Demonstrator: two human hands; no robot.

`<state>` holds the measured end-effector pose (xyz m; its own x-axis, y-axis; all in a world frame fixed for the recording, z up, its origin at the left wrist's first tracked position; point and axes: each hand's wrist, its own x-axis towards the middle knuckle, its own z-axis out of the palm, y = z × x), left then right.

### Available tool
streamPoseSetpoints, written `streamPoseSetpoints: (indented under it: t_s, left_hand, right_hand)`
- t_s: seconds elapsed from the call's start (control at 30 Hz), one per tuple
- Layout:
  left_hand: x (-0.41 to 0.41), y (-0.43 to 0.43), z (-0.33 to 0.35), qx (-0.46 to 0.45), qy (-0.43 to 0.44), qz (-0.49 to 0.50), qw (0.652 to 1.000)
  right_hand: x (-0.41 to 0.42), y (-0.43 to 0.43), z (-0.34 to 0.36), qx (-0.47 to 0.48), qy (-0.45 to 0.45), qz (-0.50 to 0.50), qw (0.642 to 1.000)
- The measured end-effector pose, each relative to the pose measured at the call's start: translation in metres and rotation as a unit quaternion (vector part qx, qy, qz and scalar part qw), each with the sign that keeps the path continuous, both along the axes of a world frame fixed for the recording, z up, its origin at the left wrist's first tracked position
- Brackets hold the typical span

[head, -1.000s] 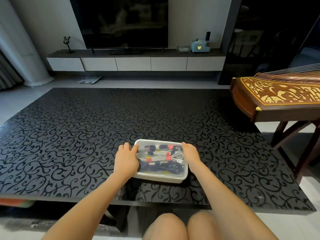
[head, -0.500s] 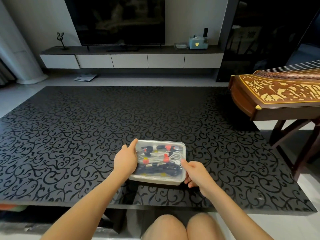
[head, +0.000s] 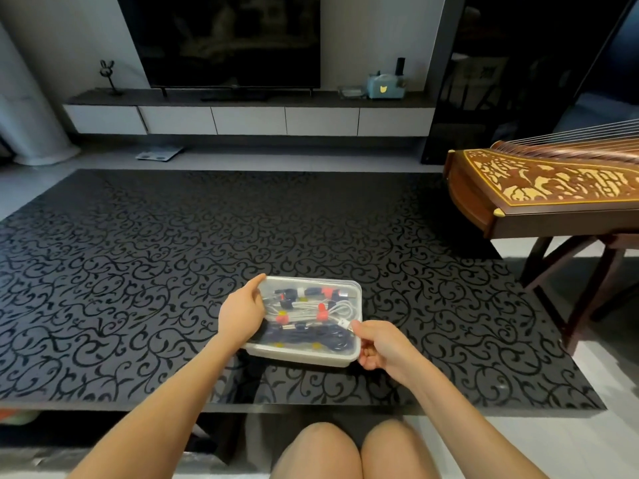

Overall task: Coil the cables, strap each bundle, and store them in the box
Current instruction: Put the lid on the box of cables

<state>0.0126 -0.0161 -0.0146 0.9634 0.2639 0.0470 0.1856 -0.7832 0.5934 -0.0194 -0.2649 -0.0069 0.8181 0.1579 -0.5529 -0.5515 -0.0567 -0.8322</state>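
A clear plastic box (head: pixel 307 355) with its lid on lies on the black patterned table (head: pixel 138 254), near the front edge. Through the lid I see coiled white cables (head: pixel 333 310) with red straps and a dark cable bundle (head: pixel 311 335) nearer to me. My left hand (head: pixel 242 314) lies flat over the box's left edge, its index finger stretched to the far left corner. At the near right corner, my right hand (head: pixel 383 345) pinches the box, thumb on the lid and fingers curled underneath.
A wooden zither (head: pixel 553 181) on a stand reaches in past the table's right side. A low TV cabinet (head: pixel 249 119) runs along the far wall. My knees (head: pixel 349 451) sit just below the table's front edge.
My right hand slid from the box's right side down to its near right corner and took hold there. My left hand stayed on the left edge, its index finger now stretched out.
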Motion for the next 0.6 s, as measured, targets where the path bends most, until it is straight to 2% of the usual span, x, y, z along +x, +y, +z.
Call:
streamPoseSetpoints:
  t_s: [0.1,0.17,0.27,0.33,0.47,0.6]
  left_hand:
    - [0.002,-0.010,0.004,-0.082,0.025,0.013,0.996]
    - [0.006,-0.023,0.008,-0.181,0.040,0.039,0.982]
    - [0.019,-0.048,0.013,-0.352,0.083,0.072,0.930]
    - [0.025,-0.064,0.013,-0.424,0.123,0.072,0.895]
    - [0.033,-0.102,0.020,-0.491,0.144,0.001,0.859]
    - [0.051,-0.137,0.023,-0.528,0.154,-0.052,0.833]
  right_hand:
    - [0.005,-0.009,-0.004,-0.011,-0.016,-0.033,0.999]
    - [0.013,-0.021,-0.007,-0.020,-0.023,-0.085,0.996]
    - [0.030,-0.043,-0.007,-0.058,-0.058,-0.177,0.981]
    - [0.043,-0.058,-0.005,-0.096,-0.072,-0.228,0.966]
    - [0.070,-0.091,0.000,-0.137,-0.077,-0.284,0.946]
    - [0.089,-0.124,0.000,-0.115,-0.070,-0.365,0.921]
